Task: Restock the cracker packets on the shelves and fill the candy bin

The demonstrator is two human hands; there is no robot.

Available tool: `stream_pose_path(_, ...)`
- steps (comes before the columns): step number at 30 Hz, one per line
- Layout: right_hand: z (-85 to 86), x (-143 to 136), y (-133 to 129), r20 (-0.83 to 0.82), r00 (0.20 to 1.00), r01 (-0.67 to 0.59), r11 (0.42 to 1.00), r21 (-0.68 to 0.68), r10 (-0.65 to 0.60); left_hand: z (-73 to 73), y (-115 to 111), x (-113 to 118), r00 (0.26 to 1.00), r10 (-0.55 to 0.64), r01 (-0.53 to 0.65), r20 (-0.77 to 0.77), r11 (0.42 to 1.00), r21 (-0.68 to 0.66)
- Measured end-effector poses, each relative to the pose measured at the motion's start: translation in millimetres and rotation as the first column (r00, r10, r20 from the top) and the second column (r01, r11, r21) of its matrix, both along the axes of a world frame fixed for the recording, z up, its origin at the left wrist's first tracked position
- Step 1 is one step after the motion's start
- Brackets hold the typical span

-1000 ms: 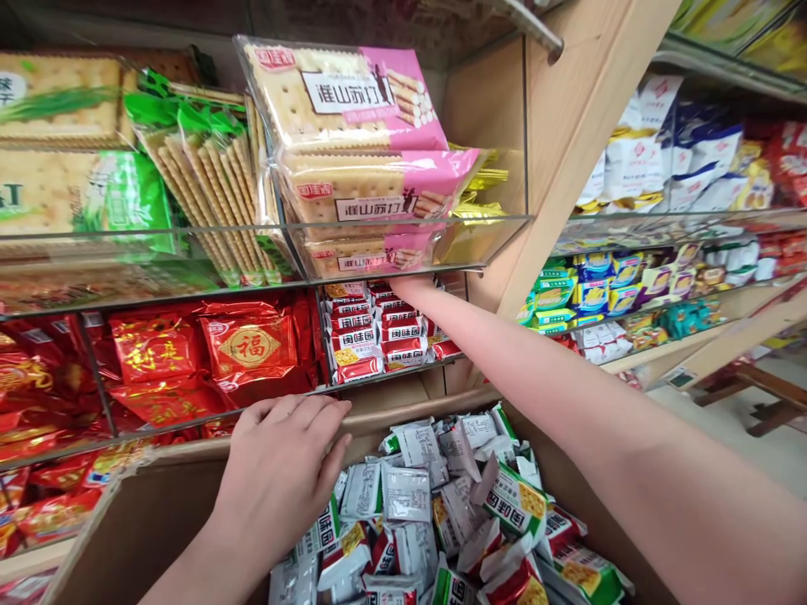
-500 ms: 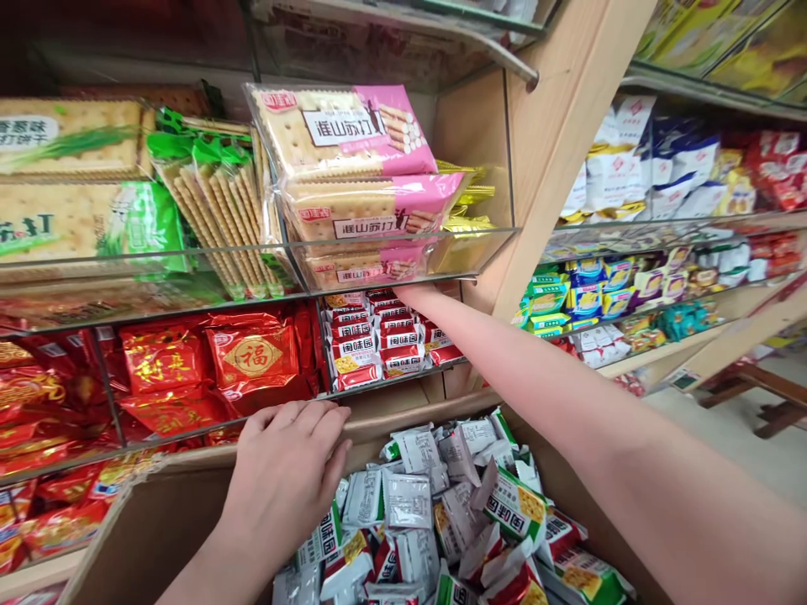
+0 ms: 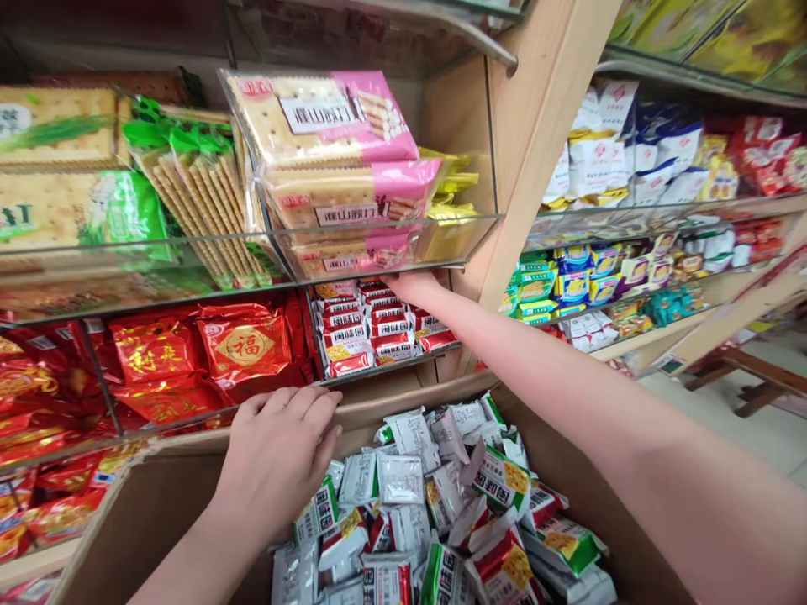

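Note:
My left hand (image 3: 282, 433) holds the far rim of a cardboard box (image 3: 160, 496), its fingers bent over the edge. Inside the box lies a loose heap of small wrapped cracker packs (image 3: 498, 479) in white, green and red. My right arm stretches over the box to the shelf compartment beyond it. There my right hand (image 3: 417, 288) is partly under the upper shelf, and its fingers are hidden. Just below and beside it, red and white cracker packs (image 3: 391, 328) stand in stacked rows; whether the hand touches one cannot be seen.
Above the right hand, a clear shelf front (image 3: 378, 239) borders large pink-labelled cracker packs (image 3: 321, 118). Red festive packets (image 3: 245, 344) fill the compartment to the left. A slanting wooden post (image 3: 535, 143) divides this shelf from more snacks (image 3: 589, 273) at the right. A wooden stool (image 3: 756, 374) stands farther off.
The whole view has shifted slightly, so the shelves appear a little farther left and higher. My left hand stays on the box rim, and my right hand remains at the same compartment.

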State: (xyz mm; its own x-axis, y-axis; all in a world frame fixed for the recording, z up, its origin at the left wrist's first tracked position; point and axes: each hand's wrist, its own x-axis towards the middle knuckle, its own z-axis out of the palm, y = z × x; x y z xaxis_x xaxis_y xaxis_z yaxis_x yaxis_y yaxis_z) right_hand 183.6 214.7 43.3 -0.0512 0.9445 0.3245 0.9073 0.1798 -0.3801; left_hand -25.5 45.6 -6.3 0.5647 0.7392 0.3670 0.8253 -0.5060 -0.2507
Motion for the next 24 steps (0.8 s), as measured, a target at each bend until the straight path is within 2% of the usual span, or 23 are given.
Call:
stream_pose_path(3,-4.4,13.0,-37.7,0.018,0.998,-0.057,0.998,-0.013,0.058,-0.9,-0.9,0.4,1.0,-0.003,0.004,-0.011,1.0,0.007)
stream_pose_path(5,-7.4,22.2,-75.7,0.021,0.981,-0.193,0.978,0.074,0.192,-2.0,-1.8,0.4,1.0,-0.007,0.008,-0.014,1.0,0.007)
stream_pose_path(7,-12.1,30.1,-119.8,0.096,0.922,-0.386,0.9,0.202,0.374,-2.7,-2.9,0.4,1.0,-0.006,0.006,-0.01,1.0,-0.007)
stream_pose_path(8,-16.1,33.3,-141.6,0.124,0.879,-0.477,0.855,0.202,0.461,-2.8,-3.4,0.5,1.0,-0.004,0.004,-0.007,1.0,-0.02)
stream_pose_path(10,-29.1,37.8,-179.2,0.113,0.777,-0.624,0.781,0.016,0.619,-2.1,-4.5,0.5,1.0,0.0,0.001,0.004,0.999,-0.05)
stream_pose_path(12,-48.3,39.1,-204.3,0.056,0.729,-0.657,0.72,-0.224,0.682,-0.9,-5.6,0.1,0.999,-0.002,0.005,0.032,0.997,-0.077)
stream_pose_path(15,-80.4,31.5,-218.0,0.035,0.707,-0.622,0.645,-0.443,0.706,0.2,-7.6,-1.2,0.996,-0.013,0.022,0.083,0.993,-0.114)
stream_pose_path(19,-111.5,-3.9,-212.9,0.026,0.613,-0.669,0.537,-0.513,0.789,-1.5,-10.7,-2.2,0.996,-0.018,0.028,0.082,0.991,-0.128)
stream_pose_path(21,-123.2,-32.0,-209.2,0.067,0.564,-0.684,0.511,-0.521,0.823,-2.8,-11.6,-2.2,0.997,-0.013,0.021,0.077,0.994,-0.106)
stream_pose_path(24,-141.0,-74.8,-205.7,0.183,0.503,-0.653,0.51,-0.56,0.845,-3.3,-11.7,-2.2,0.997,-0.015,0.023,0.081,0.995,-0.094)
